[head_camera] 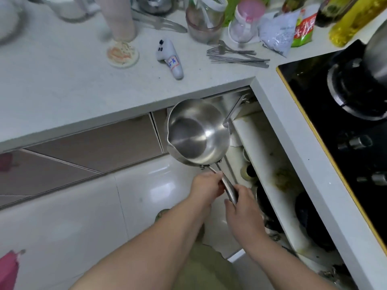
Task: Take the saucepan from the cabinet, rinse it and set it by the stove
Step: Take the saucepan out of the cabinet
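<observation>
A shiny steel saucepan [196,132] with pour spouts hangs upright in the air below the counter edge, in front of the open cabinet [270,164]. Its long handle points toward me. My left hand [206,188] grips the handle close to the bowl. My right hand [244,208] holds the handle's far end. The pan is empty inside. The black gas stove [335,114] lies on the counter to the right, with a burner and a steel pot on it.
The white counter [73,84] carries a small plate [123,54], a white thermometer-like device [170,58], several forks [236,56], jars, bags and oil bottles. The open cabinet shelf holds dark pots and bottles. White tiled floor lies below.
</observation>
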